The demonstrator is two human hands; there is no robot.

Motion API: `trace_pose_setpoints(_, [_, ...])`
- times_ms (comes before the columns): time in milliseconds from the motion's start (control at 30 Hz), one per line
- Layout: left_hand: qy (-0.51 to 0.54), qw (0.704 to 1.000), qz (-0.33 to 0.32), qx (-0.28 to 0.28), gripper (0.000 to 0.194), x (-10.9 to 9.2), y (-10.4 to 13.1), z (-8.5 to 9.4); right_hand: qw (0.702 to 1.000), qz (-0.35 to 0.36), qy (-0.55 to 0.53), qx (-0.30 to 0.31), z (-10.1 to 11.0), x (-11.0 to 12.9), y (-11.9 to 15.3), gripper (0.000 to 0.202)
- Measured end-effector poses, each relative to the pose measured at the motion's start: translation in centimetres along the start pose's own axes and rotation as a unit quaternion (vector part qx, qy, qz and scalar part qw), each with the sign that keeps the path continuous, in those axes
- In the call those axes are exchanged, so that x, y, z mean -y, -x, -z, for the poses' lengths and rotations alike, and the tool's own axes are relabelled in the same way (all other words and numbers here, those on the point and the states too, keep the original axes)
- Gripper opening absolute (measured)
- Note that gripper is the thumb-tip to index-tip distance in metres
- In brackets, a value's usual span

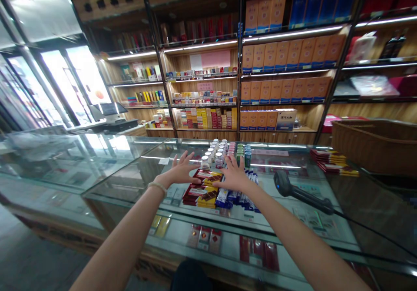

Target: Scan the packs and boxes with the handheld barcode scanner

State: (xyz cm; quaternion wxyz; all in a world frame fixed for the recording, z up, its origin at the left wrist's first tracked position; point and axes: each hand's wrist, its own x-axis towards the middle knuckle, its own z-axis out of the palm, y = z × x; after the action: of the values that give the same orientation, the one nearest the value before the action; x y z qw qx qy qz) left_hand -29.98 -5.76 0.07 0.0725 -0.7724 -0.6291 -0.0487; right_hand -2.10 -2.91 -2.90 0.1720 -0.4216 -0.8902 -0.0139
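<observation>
My left hand (180,170), with a bracelet at the wrist, reaches over the glass counter with its fingers spread. Its thumb is at the left edge of a stack of red and yellow chocolate bars (203,192). On the other side, my right hand (233,174) is spread too, between those bars and a pile of blue and white wrapped packets (226,199). Whether either hand presses on the packages I cannot tell. Just beyond the fingers stand white-capped small jars (219,160) in rows, with pink containers (231,148) and green and blue cans (247,157) beside them.
A black barcode scanner (301,192) with a cable lies on the counter (263,186) at right. More chocolate bars (334,163) are stacked near a brown woven basket (374,145). Shelves of orange boxes (289,54) line the back wall. A monitor (109,108) stands at left.
</observation>
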Motion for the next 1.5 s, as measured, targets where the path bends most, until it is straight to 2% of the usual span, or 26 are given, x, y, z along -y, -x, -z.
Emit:
trace_pose_setpoints(167, [-0.004,1.000,-0.001,0.029,0.076,-0.1,-0.1,0.4,1.000,0.011,0.008,0.009,-0.2,0.1,-0.4,0.071])
trace_pose_setpoints(433, [-0.006,0.999,-0.010,-0.033,0.070,-0.3,0.4,0.3,1.000,-0.005,0.001,0.017,0.9,0.7,-0.1,0.074])
trace_pose_setpoints(600, [-0.028,0.995,-0.022,-0.092,0.078,-0.7,0.8,0.7,0.998,0.025,0.020,-0.049,1.2,0.9,0.2,0.072])
trace_pose_setpoints(733, [-0.055,0.988,-0.029,-0.143,0.078,-1.5,0.9,1.9,0.992,0.048,0.039,-0.114,1.4,0.7,0.4,0.071])
trace_pose_setpoints(933, [-0.107,0.965,-0.054,-0.233,0.070,-3.5,0.7,3.5,0.979,0.062,0.062,-0.186,2.1,-0.6,0.9,0.069])
trace_pose_setpoints(1100, [-0.104,0.951,-0.071,-0.282,0.068,-5.5,-0.1,3.4,0.969,0.063,0.077,-0.224,2.8,-2.4,1.8,0.063])
trace_pose_setpoints(1333, [-0.092,0.941,-0.075,-0.315,0.067,-9.0,-2.0,2.5,0.952,0.047,0.107,-0.282,3.6,-5.8,4.0,0.056])
trace_pose_setpoints(1500, [-0.080,0.939,-0.087,-0.323,0.066,-12.3,-3.5,2.6,0.947,0.033,0.118,-0.298,4.5,-8.6,5.6,0.055])
